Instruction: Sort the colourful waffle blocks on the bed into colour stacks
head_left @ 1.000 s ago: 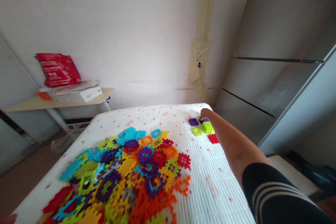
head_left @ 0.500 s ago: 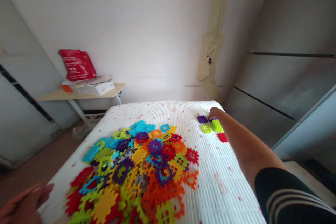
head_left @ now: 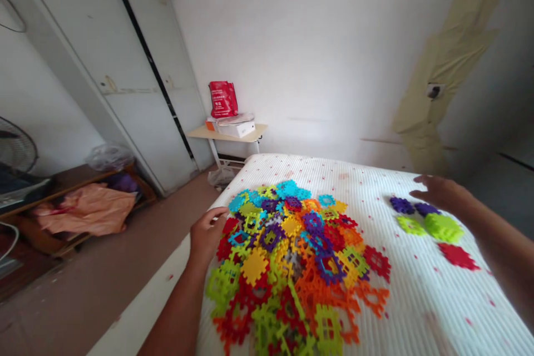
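A large heap of colourful plastic interlocking tiles (head_left: 291, 227) lies spread over the white ribbed cover. My left hand (head_left: 207, 235) hovers at the heap's left edge beside a red tile (head_left: 230, 226); its fingers are bent but apart, with nothing seen in them. At the far right, my right hand (head_left: 438, 193) is open just past a small sorted group. That group has a purple tile (head_left: 401, 205), another purple tile (head_left: 427, 209), a lime window tile (head_left: 410, 226), a lime stack (head_left: 444, 228) and red tiles (head_left: 458, 256).
The white quilted bed cover (head_left: 411, 289) carries everything. Behind its far left corner stands a small table (head_left: 199, 132) with a red bag (head_left: 223, 99) and a white box (head_left: 241, 129). A wardrobe (head_left: 137, 78) and a low wooden shelf (head_left: 69, 181) are on the left.
The view has swung left. My left hand has come up from the lower left to the heap's edge. My right hand stays by the purple tiles, its fingers now stretched away from them.
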Motion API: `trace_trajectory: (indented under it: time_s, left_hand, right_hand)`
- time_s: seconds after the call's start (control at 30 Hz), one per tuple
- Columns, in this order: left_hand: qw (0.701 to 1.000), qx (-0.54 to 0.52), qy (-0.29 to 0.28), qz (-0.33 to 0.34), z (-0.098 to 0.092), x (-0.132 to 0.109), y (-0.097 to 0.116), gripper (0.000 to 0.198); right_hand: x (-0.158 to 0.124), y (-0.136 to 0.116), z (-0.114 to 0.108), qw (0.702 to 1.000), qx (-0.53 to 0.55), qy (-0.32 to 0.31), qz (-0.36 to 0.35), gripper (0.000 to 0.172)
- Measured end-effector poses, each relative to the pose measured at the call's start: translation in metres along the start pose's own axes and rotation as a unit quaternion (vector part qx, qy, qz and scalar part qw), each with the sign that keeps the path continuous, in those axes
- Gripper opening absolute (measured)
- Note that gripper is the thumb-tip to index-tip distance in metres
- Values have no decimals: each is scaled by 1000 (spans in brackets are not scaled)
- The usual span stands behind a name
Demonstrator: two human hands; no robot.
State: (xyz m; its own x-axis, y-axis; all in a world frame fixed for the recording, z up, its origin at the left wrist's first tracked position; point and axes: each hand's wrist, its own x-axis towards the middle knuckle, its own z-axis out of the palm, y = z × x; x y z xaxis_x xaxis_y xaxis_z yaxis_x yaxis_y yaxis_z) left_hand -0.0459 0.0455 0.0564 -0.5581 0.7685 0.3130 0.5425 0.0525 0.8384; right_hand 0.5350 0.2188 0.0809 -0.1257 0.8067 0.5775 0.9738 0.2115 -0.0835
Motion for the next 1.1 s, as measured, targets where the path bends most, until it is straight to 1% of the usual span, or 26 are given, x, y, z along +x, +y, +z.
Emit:
trace_trajectory:
  time_s: [0.03, 0.1, 0.2, 0.27, 0.3, 0.4, 0.5, 0.63, 0.77, 0.9, 1.0, 1.1]
  left_hand:
    - [999, 18, -27, 29, 2, 6, 4, 28]
    - [995, 36, -68, 61, 6, 22, 7, 31]
    - [994, 30, -92, 49, 16, 49, -4, 39]
    - [993, 22, -112, 31, 24, 63, -16, 42]
    - [992, 16, -124, 20, 28, 68, -22, 44]
    - [986, -16, -165, -4, 42, 73, -35, 49]
    - [977, -67, -199, -18, 55, 72, -35, 52]
    - [962, -138, -232, -32, 68, 72, -23, 54]
    - [949, -181, -253, -47, 75, 77, -15, 52]
    - [934, -216, -277, -69, 77, 79, -5, 48]
    - [918, -238, -303, -93, 76, 75, 10, 47]
    - [901, -257, -334, -101, 78, 67, 29, 43]
  right_hand:
    - [-10, -14, -2, 999, -11, -44, -9, 41]
    - [-35, -46, -7, 995, 0, -84, -46, 40]
    - [-76, -93, -15, 987, 56, -85, -121, 37]
    - [-100, -114, -18, 981, 86, -86, -149, 36]
    - [-109, -121, -19, 979, 97, -83, -161, 35]
    - [-127, -127, -18, 974, 106, -70, -187, 35]
    - [-138, -122, -14, 975, 98, -62, -192, 36]
    - [-148, -123, -14, 976, 102, -65, -182, 39]
    - [-150, -138, -22, 975, 116, -81, -168, 37]
    - [-146, -154, -29, 970, 149, -93, -170, 32]
    - [-144, -161, -28, 968, 155, -101, -167, 30]
    - [-145, -163, -26, 971, 152, -91, -162, 31]
